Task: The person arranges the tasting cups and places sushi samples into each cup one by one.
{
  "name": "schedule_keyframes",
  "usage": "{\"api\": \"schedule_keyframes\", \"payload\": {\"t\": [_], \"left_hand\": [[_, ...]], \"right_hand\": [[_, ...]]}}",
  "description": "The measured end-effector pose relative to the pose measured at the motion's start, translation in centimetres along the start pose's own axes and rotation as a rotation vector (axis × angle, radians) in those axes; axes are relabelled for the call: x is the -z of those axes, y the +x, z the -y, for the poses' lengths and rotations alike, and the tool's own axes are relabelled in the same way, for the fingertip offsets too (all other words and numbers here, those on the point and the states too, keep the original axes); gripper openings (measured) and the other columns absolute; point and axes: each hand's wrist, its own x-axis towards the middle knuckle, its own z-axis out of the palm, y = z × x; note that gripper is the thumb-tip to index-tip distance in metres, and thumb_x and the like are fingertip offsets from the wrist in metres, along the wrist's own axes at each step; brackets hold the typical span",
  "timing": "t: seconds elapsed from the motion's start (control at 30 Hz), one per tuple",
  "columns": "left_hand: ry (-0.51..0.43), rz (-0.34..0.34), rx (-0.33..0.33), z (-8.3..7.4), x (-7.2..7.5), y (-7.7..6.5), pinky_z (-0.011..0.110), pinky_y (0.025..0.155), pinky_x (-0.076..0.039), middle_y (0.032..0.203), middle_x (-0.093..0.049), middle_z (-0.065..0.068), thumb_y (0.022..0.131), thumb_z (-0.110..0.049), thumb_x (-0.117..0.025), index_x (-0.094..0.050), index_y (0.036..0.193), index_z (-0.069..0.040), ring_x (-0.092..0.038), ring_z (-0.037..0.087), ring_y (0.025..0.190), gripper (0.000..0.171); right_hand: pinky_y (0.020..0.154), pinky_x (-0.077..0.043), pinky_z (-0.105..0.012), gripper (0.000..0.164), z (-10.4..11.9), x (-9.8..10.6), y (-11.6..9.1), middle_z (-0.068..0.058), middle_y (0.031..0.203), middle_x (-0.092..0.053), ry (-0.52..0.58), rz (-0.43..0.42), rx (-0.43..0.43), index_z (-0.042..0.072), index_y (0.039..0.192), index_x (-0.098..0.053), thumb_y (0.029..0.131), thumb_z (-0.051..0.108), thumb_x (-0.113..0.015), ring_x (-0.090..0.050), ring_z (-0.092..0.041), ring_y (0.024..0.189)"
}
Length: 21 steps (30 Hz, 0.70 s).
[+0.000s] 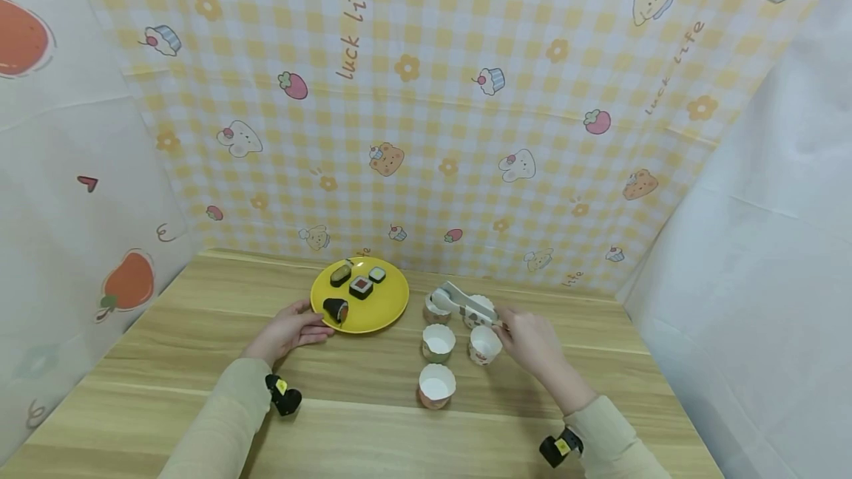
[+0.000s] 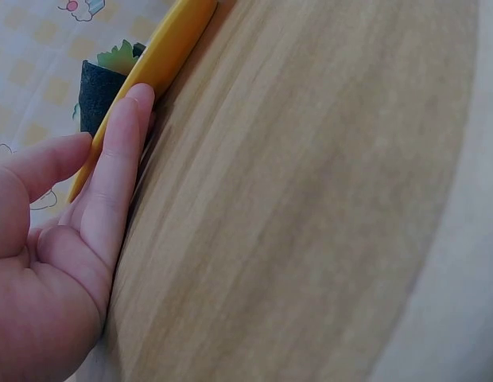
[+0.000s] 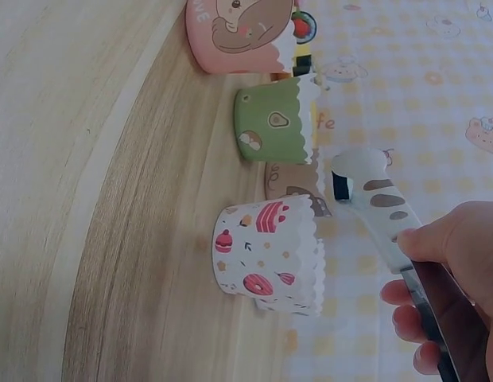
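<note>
My left hand (image 1: 293,331) pinches the near-left rim of a yellow plate (image 1: 393,309), thumb over the edge and fingers under it. On the plate lie toy sushi pieces: a dark cone hand roll (image 1: 336,309), a square roll with a red centre (image 1: 362,287), a small pale-topped roll (image 1: 377,274) and an oblong piece (image 1: 341,274). My right hand (image 1: 532,342) grips tongs (image 3: 382,203) with grey-brown spots. A small dark-sided piece (image 3: 340,188) shows at the tong tips, above the back-left brown paper cup (image 1: 437,312).
Other scalloped paper cups stand nearby: a green one (image 1: 438,344), a pink one (image 1: 436,388) nearest me, a white printed one (image 1: 484,346), and another (image 1: 481,310) partly behind the tongs. A checked cloth (image 1: 439,117) hangs along the table's back edge.
</note>
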Motion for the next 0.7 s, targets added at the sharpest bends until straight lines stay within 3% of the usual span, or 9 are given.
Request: {"api": "schedule_keyframes", "payload": {"t": [0.7], "left_hand": [[-0.004, 0.010, -0.015, -0.10, -0.03, -0.14, 0.036, 0.078, -0.057, 0.097, -0.067, 0.018, 0.101, -0.001, -0.042, -0.003, 0.149, 0.008, -0.069, 0.024, 0.084, 0.062]], "right_hand": [[0.042, -0.039, -0.019, 0.030, -0.25, -0.50, 0.07, -0.003, 0.080, -0.065, -0.036, 0.053, -0.002, 0.000, 0.106, -0.069, 0.082, 0.014, -0.076, -0.049, -0.007, 0.054]]}}
